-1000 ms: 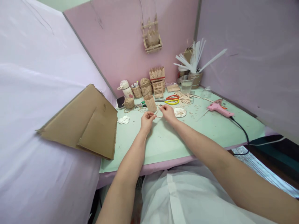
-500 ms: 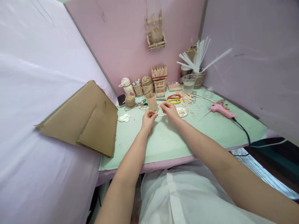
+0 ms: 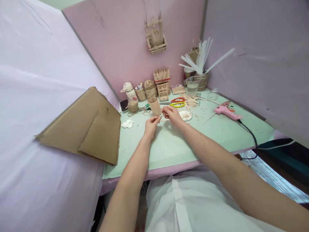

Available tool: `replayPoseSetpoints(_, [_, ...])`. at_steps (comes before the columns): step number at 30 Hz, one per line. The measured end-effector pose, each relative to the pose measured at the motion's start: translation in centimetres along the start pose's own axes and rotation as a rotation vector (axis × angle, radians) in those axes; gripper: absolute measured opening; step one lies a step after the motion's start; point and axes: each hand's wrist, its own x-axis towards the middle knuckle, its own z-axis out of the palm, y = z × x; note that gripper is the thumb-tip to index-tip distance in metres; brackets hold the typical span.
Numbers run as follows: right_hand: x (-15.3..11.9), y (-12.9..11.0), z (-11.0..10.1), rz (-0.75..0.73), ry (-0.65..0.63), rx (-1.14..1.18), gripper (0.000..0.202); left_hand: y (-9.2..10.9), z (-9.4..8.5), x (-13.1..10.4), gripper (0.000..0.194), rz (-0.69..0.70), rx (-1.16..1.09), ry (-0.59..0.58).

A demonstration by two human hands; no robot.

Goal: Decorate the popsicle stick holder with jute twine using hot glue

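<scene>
Thin stick [image 3: 165, 120], long axis crosswise, points right; left hand [image 3: 151, 126], fingers pinching it; right hand [image 3: 172, 114], fingers' grip unclear.

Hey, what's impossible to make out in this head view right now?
All in the head view:
- Right hand: what its fingertips pinch is too small to tell.
- Wooden cup: its inside bottom is hidden by its near wall.
- Hanging wooden holder: its cords are cut off by the top edge.
</scene>
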Motion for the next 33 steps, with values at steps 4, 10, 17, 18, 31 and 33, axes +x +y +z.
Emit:
replayPoseSetpoints(4, [0.0,0.4,0.1,0.095,0.075,-0.038,0.044,0.1,-0.1,0.1,0.024,0.036,0.006,0.005])
replayPoseSetpoints(10, [-0.2,0.6,0.1,0.169,-0.053,-0.174,0.039,-0.2,0.0,-0.1,0.023,0.114,0.002,-0.034])
replayPoseSetpoints(17, [-0.2,0.8,0.0,0.118,-0.044,-0.171,0.030,-0.2,-0.1,0.0,0.022,0.150,0.023,-0.045])
replayPoseSetpoints(18, [-0.2,1.0,0.0,0.115,-0.028,-0.174,0.029,-0.1,-0.1,0.0,0.022,0.138,0.022,-0.054])
replayPoseSetpoints(31, [0.9,2.0,-1.2,0.098,0.199,-0.263,0.021,0.5,0.6,-1.0,0.016,0.158,0.123,-0.222])
replayPoseSetpoints(33, [0.8,2.0,-1.2,0.057,0.180,-0.351,0.018,0.3,0.5,-0.8,0.017,0.151,0.109,-0.185])
